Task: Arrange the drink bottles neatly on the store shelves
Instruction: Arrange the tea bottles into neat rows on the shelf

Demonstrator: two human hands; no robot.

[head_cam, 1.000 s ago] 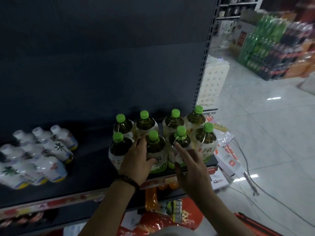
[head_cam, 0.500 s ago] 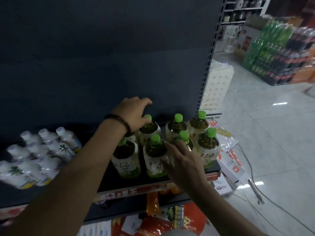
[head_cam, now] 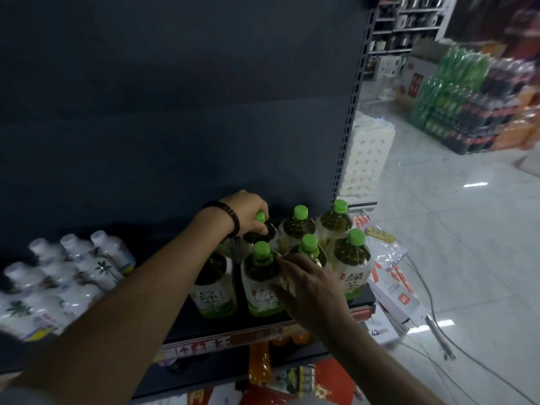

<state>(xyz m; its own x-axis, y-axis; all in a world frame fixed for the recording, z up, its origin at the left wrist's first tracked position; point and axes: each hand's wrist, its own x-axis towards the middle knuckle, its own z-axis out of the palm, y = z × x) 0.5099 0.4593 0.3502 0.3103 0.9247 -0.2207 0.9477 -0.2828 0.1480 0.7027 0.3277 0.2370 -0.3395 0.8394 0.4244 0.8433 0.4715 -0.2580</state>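
1. Two rows of green-capped clear plastic tea bottles [head_cam: 352, 258] stood upright at the right end of the dark metal shelf [head_cam: 222, 324]. They were packed close together, and the front labels faced outward.
2. The left hand [head_cam: 248, 211] reached over the front row. Its grip was clenched on the cap and neck of a back-row bottle [head_cam: 261, 235], apparently the second from the left, though the forearm hid part of that row.
3. The right hand [head_cam: 309, 287] had its grip released, its fingers [head_cam: 282, 260] lying fairly straight against the front row. They touched the second front bottle [head_cam: 261, 276] and covered most of the third front bottle [head_cam: 309, 244], of which little more than the cap showed.
4. As a judgement, the tea group was nearly squared up. The rows lined up roughly, with a small gap between the first and second front bottles. The gripped back bottle was probably the one being nudged into line.
5. A cluster of white plastic bottles with a palm-tree print [head_cam: 96, 267] sat well apart on the left of the same shelf. They were blurred and seemed loosely grouped and tilted, so they probably remained to be straightened.
6. Beyond the shelf end, a pack of white paper rolls [head_cam: 368, 153] and stacks of wrapped drinks [head_cam: 455, 106] stood on the pale tiled floor [head_cam: 467, 258]. Whether any of these belonged to the task could not be told.
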